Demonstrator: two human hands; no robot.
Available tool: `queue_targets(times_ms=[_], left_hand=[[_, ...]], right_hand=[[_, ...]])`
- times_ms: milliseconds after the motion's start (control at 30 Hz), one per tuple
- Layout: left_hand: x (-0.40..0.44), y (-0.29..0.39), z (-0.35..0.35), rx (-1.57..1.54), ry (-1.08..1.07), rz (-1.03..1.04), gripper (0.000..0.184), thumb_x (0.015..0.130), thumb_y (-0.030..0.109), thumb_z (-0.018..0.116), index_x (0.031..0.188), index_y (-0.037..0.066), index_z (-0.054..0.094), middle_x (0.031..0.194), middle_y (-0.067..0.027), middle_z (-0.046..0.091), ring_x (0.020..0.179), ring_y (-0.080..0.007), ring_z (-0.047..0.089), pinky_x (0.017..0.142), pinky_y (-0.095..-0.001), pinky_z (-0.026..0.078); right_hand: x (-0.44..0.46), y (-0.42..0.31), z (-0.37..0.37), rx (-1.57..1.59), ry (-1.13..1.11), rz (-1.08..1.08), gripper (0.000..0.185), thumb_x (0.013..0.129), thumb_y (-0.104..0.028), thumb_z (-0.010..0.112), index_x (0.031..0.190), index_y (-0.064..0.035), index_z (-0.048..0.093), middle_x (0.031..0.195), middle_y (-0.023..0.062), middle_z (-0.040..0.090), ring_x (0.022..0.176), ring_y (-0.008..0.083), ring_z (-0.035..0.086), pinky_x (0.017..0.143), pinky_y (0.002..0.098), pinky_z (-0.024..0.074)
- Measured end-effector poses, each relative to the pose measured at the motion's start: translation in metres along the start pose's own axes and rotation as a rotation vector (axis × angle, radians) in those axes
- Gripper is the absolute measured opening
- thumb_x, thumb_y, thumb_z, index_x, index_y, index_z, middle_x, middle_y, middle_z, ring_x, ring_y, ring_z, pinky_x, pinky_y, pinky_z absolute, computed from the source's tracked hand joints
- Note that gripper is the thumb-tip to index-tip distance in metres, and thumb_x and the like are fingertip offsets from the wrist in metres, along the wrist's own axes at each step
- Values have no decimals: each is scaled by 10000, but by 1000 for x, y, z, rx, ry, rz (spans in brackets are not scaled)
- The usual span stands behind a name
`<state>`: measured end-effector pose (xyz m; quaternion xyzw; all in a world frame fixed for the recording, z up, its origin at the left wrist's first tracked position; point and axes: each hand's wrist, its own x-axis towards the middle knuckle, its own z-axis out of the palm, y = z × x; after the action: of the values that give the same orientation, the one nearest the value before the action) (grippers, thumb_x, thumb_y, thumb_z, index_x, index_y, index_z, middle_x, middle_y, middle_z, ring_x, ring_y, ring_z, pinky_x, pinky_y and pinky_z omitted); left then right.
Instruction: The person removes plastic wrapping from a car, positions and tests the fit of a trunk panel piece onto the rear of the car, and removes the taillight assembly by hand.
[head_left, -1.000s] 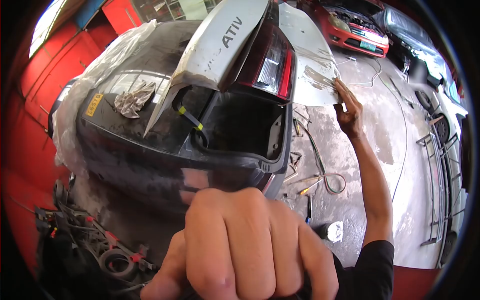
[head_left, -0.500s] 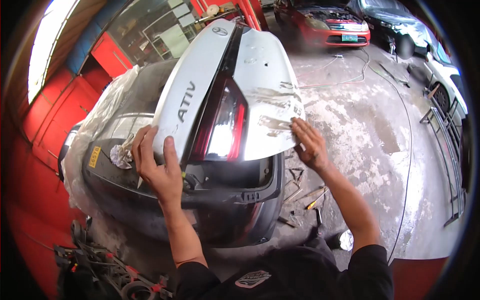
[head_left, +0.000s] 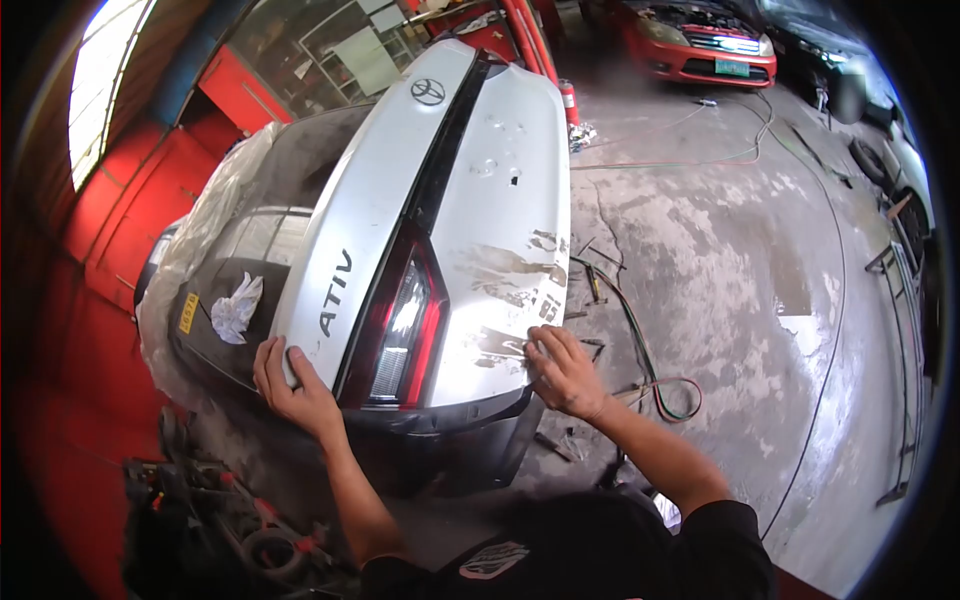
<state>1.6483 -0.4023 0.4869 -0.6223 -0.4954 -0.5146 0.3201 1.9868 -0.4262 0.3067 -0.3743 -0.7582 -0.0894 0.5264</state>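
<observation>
A white trunk lid (head_left: 500, 170) with an oval emblem, ATIV lettering and a red-and-clear tail light (head_left: 405, 330) lies low over the back of a dark car body. Brown smears and bare patches mark its lower panel. My left hand (head_left: 297, 385) grips the lid's near left corner, thumb and fingers at the edge. At the near right corner, my right hand (head_left: 565, 372) curls its fingers over the smeared edge. A crumpled white cloth (head_left: 237, 308) and a yellow sticker (head_left: 189, 313) sit on the rear window. Fingertips under the edge are hidden.
Clear plastic sheeting (head_left: 185, 265) drapes the car's left side. Red and green hoses (head_left: 645, 345) and tools lie on the concrete at right. A metal rack (head_left: 900, 380) stands far right, a red car (head_left: 700, 45) at the back. Dark equipment (head_left: 230, 520) sits lower left.
The trunk lid has come down towards me with both hands on it, covering the opening that showed beneath it. The view has shifted slightly.
</observation>
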Motion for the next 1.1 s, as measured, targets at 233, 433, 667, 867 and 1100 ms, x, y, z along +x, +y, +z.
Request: queue_targets(times_ms=[233, 433, 667, 867, 1100], left_hand=[[-31, 20, 6, 71, -14, 30, 158, 954, 15, 617, 1069, -57, 697, 1158, -184, 694, 1068, -384, 641, 948, -492, 461], [-68, 23, 15, 118, -41, 74, 180, 954, 35, 588, 1071, -29, 710, 1173, -185, 703, 1031, -379, 654, 907, -470, 457], [-106, 25, 24, 214, -176, 126, 253, 964, 89, 554, 1156, -3, 691, 1260, -179, 692, 1124, -379, 645, 968, -473, 418], [-122, 24, 26, 251, -227, 173, 266, 959, 66, 552, 1184, 12, 685, 1289, -183, 675, 1131, -391, 629, 975, -482, 405], [-124, 24, 32, 301, -230, 185, 266, 992, 101, 545, 1210, 31, 682, 1302, -197, 662, 1129, -408, 621, 960, -510, 420]], right_hand=[[-40, 14, 23, 42, -157, 93, 497, 785, -43, 766, 1234, -2, 558, 1299, 218, 565, 1196, 445, 560, 979, 512, 518], [-102, 27, 53, -15, -356, 180, 673, 735, -88, 771, 1352, -1, 518, 1432, 249, 485, 1338, 476, 487, 1088, 518, 466], [-134, 20, 80, -42, -480, 321, 602, 819, -112, 721, 1361, 26, 498, 1494, 281, 431, 1346, 471, 489, 1096, 484, 462], [-149, 18, 94, 17, -515, 387, 557, 851, -117, 697, 1343, 52, 499, 1497, 307, 418, 1324, 465, 512, 1085, 467, 467], [-166, 32, 105, 10, -445, 346, 619, 825, -108, 695, 1394, 25, 491, 1504, 282, 433, 1313, 456, 527, 1061, 482, 488]])
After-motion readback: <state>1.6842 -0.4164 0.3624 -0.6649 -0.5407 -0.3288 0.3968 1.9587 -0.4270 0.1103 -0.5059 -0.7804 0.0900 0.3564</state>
